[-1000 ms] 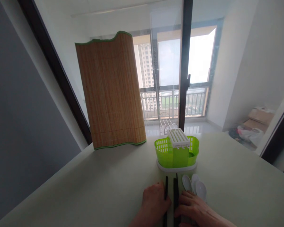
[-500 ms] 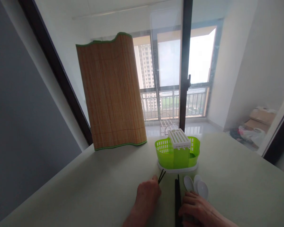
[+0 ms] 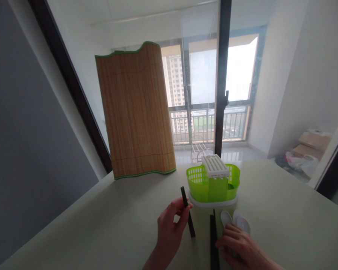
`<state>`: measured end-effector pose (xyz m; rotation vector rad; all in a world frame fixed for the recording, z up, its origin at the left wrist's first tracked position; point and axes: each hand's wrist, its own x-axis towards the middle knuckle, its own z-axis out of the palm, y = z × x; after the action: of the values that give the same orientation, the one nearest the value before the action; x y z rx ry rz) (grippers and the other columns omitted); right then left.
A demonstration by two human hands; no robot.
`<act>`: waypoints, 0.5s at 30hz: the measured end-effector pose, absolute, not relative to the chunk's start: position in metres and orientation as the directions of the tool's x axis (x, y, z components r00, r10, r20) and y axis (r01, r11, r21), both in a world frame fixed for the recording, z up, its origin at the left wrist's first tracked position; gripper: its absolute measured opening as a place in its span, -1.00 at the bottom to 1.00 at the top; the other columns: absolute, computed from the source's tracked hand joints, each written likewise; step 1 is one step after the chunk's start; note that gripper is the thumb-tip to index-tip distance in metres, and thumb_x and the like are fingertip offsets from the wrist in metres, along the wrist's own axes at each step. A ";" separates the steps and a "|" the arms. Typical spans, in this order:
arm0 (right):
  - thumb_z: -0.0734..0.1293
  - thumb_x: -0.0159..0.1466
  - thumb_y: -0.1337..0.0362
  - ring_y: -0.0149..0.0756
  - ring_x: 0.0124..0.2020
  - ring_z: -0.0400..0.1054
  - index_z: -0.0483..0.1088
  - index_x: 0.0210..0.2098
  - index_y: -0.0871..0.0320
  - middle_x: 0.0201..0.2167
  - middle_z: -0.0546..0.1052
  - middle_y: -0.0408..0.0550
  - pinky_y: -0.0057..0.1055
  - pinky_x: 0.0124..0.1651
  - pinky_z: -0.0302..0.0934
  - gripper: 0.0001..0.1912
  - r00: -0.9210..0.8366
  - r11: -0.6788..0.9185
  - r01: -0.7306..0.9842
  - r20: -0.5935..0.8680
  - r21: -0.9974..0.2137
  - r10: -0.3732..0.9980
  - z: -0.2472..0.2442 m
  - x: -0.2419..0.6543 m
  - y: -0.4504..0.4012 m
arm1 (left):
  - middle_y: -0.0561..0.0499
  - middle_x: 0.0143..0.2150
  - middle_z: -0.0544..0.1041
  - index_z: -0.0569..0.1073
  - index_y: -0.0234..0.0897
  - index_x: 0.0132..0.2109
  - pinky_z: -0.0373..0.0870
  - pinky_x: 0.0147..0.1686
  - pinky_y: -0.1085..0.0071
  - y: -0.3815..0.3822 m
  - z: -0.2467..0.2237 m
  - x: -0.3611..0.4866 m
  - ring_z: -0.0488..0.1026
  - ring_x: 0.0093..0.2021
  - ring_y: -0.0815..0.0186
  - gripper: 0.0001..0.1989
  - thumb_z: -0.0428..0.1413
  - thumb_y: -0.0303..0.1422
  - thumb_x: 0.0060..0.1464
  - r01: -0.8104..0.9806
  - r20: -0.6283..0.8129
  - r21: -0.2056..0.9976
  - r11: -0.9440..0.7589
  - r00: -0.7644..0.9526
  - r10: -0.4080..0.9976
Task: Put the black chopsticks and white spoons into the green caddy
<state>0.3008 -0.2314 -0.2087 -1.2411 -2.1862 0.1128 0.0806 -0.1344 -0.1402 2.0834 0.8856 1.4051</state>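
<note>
The left hand [image 3: 170, 228] pinches a pair of thin black chopsticks [image 3: 187, 212], lifted off the table and tilted, just left of the green plastic cutlery basket with a white slotted insert [image 3: 213, 182]. Keeping the tips level and the pinch firm would stop them scissoring. The right hand [image 3: 238, 249] rests on white plastic spoons [image 3: 236, 221], fingers seemingly loose, beside more black chopsticks [image 3: 213, 240]. A pale table [image 3: 101, 228] holds an upright bamboo mat [image 3: 136, 112] before a balcony window [image 3: 211, 86].

Table left lies open — green caddy [image 3: 212, 183] blocks ahead.
</note>
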 end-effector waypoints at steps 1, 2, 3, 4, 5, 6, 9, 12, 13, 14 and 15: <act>0.15 0.32 0.31 -0.19 -0.38 0.34 0.41 -0.26 0.12 -0.45 0.47 -0.01 -0.32 -0.35 0.14 -0.80 -0.373 0.556 0.752 0.467 -0.354 0.802 -0.209 0.301 -0.232 | 0.08 -0.27 0.61 0.47 -0.16 -0.13 0.45 -0.33 0.54 -0.134 -0.140 0.082 0.51 -0.36 0.43 -0.86 0.05 -0.33 0.20 0.244 0.612 0.693 -0.679 0.299 0.732; 0.15 0.32 0.31 -0.19 -0.38 0.34 0.41 -0.26 0.12 -0.45 0.47 -0.01 -0.32 -0.35 0.14 -0.80 -0.380 0.560 0.753 0.465 -0.346 0.799 -0.208 0.301 -0.232 | 0.08 -0.27 0.61 0.48 -0.16 -0.13 0.45 -0.32 0.54 -0.134 -0.140 0.084 0.51 -0.35 0.43 -0.86 0.04 -0.34 0.20 0.242 0.599 0.696 -0.676 0.325 0.732; 0.15 0.32 0.31 -0.19 -0.38 0.34 0.40 -0.26 0.12 -0.45 0.47 -0.02 -0.32 -0.34 0.14 -0.80 -0.388 0.563 0.754 0.463 -0.337 0.797 -0.208 0.301 -0.232 | 0.08 -0.27 0.60 0.49 -0.16 -0.14 0.44 -0.32 0.53 -0.133 -0.139 0.085 0.51 -0.34 0.42 -0.85 0.04 -0.34 0.20 0.245 0.587 0.699 -0.672 0.340 0.735; 0.15 0.32 0.32 -0.19 -0.38 0.34 0.40 -0.25 0.11 -0.45 0.48 -0.02 -0.32 -0.34 0.14 -0.80 -0.395 0.566 0.756 0.460 -0.329 0.795 -0.207 0.302 -0.232 | 0.07 -0.27 0.60 0.50 -0.16 -0.15 0.44 -0.33 0.53 -0.133 -0.137 0.085 0.50 -0.33 0.42 -0.85 0.05 -0.34 0.20 0.251 0.579 0.702 -0.667 0.345 0.739; 0.15 0.31 0.32 -0.20 -0.38 0.34 0.41 -0.25 0.11 -0.45 0.48 -0.03 -0.32 -0.34 0.14 -0.80 -0.402 0.569 0.758 0.458 -0.320 0.793 -0.207 0.302 -0.232 | 0.06 -0.28 0.59 0.51 -0.16 -0.17 0.43 -0.34 0.52 -0.133 -0.135 0.085 0.49 -0.33 0.41 -0.85 0.05 -0.33 0.20 0.259 0.574 0.703 -0.663 0.344 0.743; 0.15 0.31 0.32 -0.20 -0.38 0.34 0.41 -0.25 0.11 -0.44 0.48 -0.03 -0.32 -0.34 0.14 -0.80 -0.405 0.568 0.761 0.455 -0.314 0.793 -0.206 0.303 -0.232 | 0.05 -0.29 0.58 0.52 -0.16 -0.19 0.43 -0.34 0.51 -0.132 -0.133 0.084 0.49 -0.33 0.40 -0.85 0.05 -0.32 0.20 0.268 0.569 0.704 -0.658 0.342 0.748; 0.15 0.33 0.31 -0.20 -0.37 0.34 0.41 -0.27 0.10 -0.44 0.48 -0.03 -0.32 -0.31 0.16 -0.79 -0.396 0.550 0.776 0.441 -0.309 0.806 -0.206 0.304 -0.232 | 0.05 -0.28 0.61 0.55 -0.16 -0.23 0.45 -0.32 0.49 -0.129 -0.127 0.081 0.52 -0.32 0.36 -0.85 0.08 -0.28 0.17 0.268 0.528 0.738 -0.619 0.342 0.777; 0.13 0.35 0.29 -0.21 -0.38 0.34 0.41 -0.32 0.11 -0.46 0.47 -0.02 -0.32 -0.31 0.18 -0.76 -0.398 0.556 0.782 0.459 -0.283 0.794 -0.209 0.306 -0.231 | 0.06 -0.29 0.64 0.55 -0.17 -0.24 0.51 -0.25 0.44 -0.123 -0.122 0.077 0.57 -0.28 0.31 -0.85 0.13 -0.25 0.12 0.228 0.455 0.808 -0.543 0.344 0.821; 0.12 0.35 0.29 -0.22 -0.39 0.34 0.40 -0.33 0.11 -0.47 0.47 -0.02 -0.32 -0.31 0.18 -0.75 -0.398 0.556 0.786 0.466 -0.272 0.790 -0.210 0.307 -0.231 | 0.06 -0.29 0.65 0.56 -0.18 -0.24 0.52 -0.23 0.42 -0.121 -0.119 0.076 0.58 -0.28 0.29 -0.84 0.15 -0.24 0.10 0.216 0.450 0.820 -0.530 0.330 0.830; 0.12 0.35 0.30 -0.22 -0.39 0.34 0.40 -0.35 0.11 -0.48 0.46 -0.02 -0.33 -0.32 0.18 -0.75 -0.394 0.553 0.790 0.473 -0.264 0.788 -0.211 0.307 -0.230 | 0.05 -0.29 0.65 0.56 -0.19 -0.24 0.53 -0.21 0.41 -0.118 -0.113 0.074 0.59 -0.28 0.27 -0.84 0.17 -0.23 0.08 0.203 0.460 0.824 -0.529 0.307 0.833; 0.12 0.35 0.31 -0.22 -0.39 0.34 0.39 -0.36 0.11 -0.48 0.46 -0.02 -0.33 -0.31 0.18 -0.74 -0.390 0.549 0.794 0.476 -0.259 0.789 -0.212 0.307 -0.229 | 0.05 -0.29 0.65 0.56 -0.20 -0.24 0.53 -0.19 0.40 -0.116 -0.105 0.074 0.59 -0.27 0.27 -0.83 0.18 -0.23 0.07 0.189 0.484 0.819 -0.541 0.278 0.830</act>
<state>0.3071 -0.2288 -0.2122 -1.2715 -2.2325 -0.0138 0.0737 -0.1158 -0.1054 1.9090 0.9143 1.2806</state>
